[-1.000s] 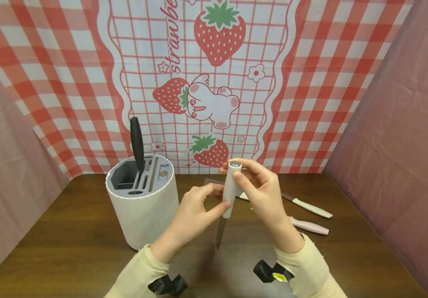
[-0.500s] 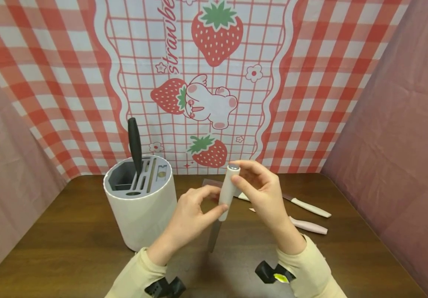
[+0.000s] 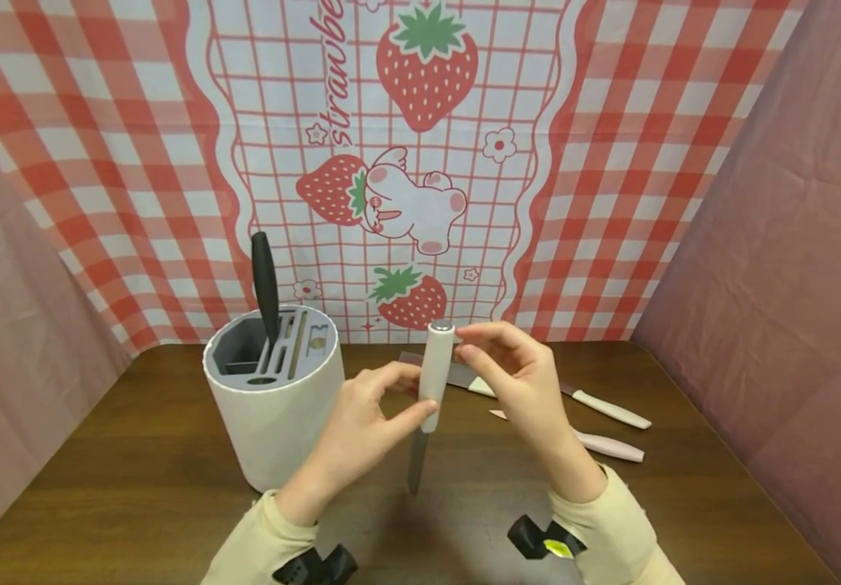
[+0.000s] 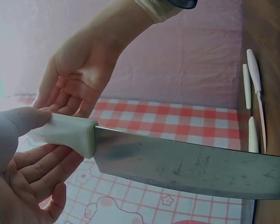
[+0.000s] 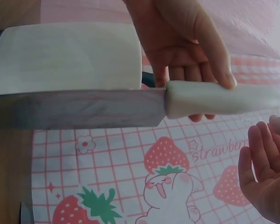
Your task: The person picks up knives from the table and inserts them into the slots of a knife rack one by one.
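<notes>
My left hand (image 3: 361, 422) pinches a kitchen knife (image 3: 435, 370) by its white handle, thumb on the near side and fingers behind. The knife points down over the table, its metal cap uppermost. Its broad blade (image 4: 186, 163) shows scuffs in the left wrist view and is seen edge-on from the head. Beside the handle's top end is my right hand (image 3: 526, 386), fingers loosely bent and holding nothing. In the right wrist view, that right hand (image 5: 270, 177) lies just off the handle's end.
To the left stands a white round knife block (image 3: 284, 439) with grey slots and one black-handled tool (image 3: 265, 280) in it. Behind and right of my hands lie a broad-bladed knife (image 3: 460, 375), a white-handled knife (image 3: 613, 409) and a pink-handled knife (image 3: 613, 446) on the wooden table (image 3: 135, 487).
My right fingers have let go of the handle's top and now sit to its right. The left hand has brought the knife slightly leftward and more upright.
</notes>
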The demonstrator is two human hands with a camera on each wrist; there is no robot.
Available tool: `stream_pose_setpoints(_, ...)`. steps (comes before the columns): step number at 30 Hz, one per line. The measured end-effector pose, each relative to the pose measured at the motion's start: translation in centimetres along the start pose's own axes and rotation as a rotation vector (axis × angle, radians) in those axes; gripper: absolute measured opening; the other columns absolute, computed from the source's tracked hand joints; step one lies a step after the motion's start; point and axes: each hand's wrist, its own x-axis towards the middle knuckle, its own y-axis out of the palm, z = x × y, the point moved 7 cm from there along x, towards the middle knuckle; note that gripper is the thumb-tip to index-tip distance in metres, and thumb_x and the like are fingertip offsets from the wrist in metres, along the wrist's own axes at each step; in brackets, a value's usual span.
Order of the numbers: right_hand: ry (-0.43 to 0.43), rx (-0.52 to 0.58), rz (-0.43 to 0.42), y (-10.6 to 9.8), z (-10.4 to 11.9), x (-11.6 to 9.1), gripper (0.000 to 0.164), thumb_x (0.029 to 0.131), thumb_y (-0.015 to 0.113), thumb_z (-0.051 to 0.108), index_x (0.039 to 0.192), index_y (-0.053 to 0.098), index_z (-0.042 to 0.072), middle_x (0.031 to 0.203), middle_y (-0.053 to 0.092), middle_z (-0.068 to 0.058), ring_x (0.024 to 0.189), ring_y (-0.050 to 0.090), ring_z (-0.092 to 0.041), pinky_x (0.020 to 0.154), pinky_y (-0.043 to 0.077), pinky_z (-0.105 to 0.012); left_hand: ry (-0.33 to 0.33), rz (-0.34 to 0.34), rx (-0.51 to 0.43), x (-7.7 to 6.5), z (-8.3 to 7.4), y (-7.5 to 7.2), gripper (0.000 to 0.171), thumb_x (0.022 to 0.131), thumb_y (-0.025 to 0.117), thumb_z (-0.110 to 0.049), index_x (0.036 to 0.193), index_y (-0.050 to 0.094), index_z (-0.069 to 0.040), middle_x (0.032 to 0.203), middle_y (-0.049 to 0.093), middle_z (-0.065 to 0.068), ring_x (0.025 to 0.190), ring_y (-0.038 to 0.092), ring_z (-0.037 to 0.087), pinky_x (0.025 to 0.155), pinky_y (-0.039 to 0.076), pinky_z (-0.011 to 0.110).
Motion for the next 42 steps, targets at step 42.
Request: stream_pose_setpoints(42,0.174,-0.491,0.099,-5.7,-3.8,-3.7,0.018,0.084,0.061,0.005,0.099,0.065,0.016,0.091,0.067,0.003,0.081,0.062,-0.005,0.065,0.047,-0.019,0.130,-0.236,-0.009,-0.7,-0.9,-6.2,0.027,0.070,0.074,-0.004,0.095,0.067,-0.009,0.084,0.068,0.000,0.077,0.061,0.011,0.071,0.047,0.021)
